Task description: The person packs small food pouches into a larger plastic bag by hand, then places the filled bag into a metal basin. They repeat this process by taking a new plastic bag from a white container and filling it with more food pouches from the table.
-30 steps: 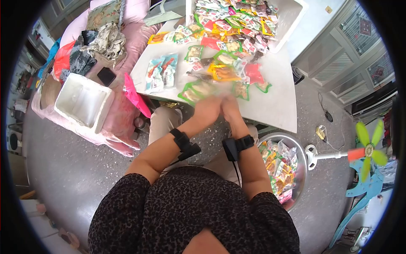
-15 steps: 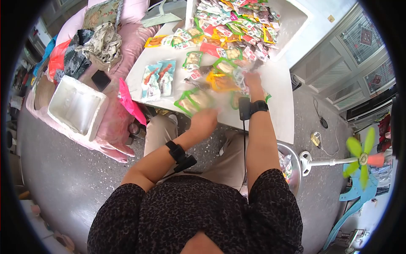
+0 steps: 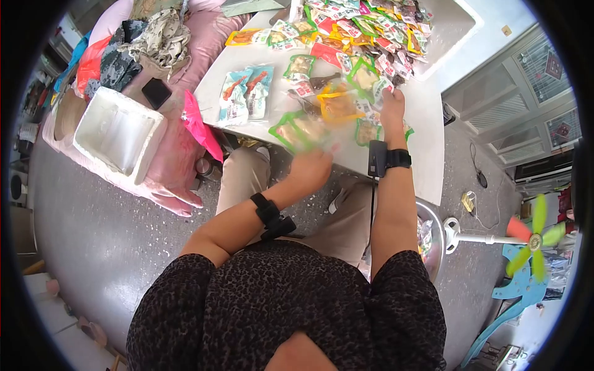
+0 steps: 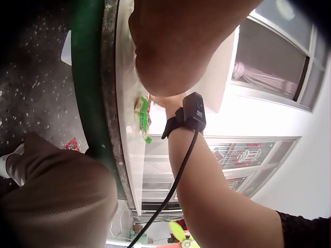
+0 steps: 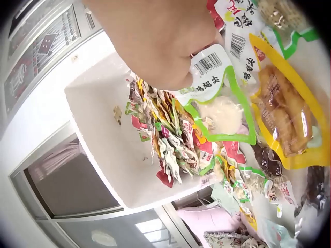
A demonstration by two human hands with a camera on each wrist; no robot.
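My right hand (image 3: 393,111) reaches over the white table (image 3: 421,154) and pinches the white printed end of a green-edged food packet (image 5: 222,116) with pale contents. My left hand (image 3: 312,170), at the table's front edge, grips the near end of another green-edged packet (image 3: 300,131), blurred in the head view; its fingers are mostly hidden behind the hand in the left wrist view. Between the hands lies a yellow-edged packet (image 3: 339,104) with brown contents. Another green-edged packet (image 3: 367,132) lies near the right wrist.
At the back stands a white foam box (image 3: 455,37) heaped with packets. Two blue-and-white packets (image 3: 246,93) lie at the table's left. A metal basin (image 3: 436,247) with packets is on the floor right, near a fan (image 3: 535,241). A white foam box (image 3: 120,136) sits on pink cloth at left.
From beside the left hand, my right hand has moved right and forward over the packets, and now lifts a green-edged one. The left hand stays at the table edge with its packet.
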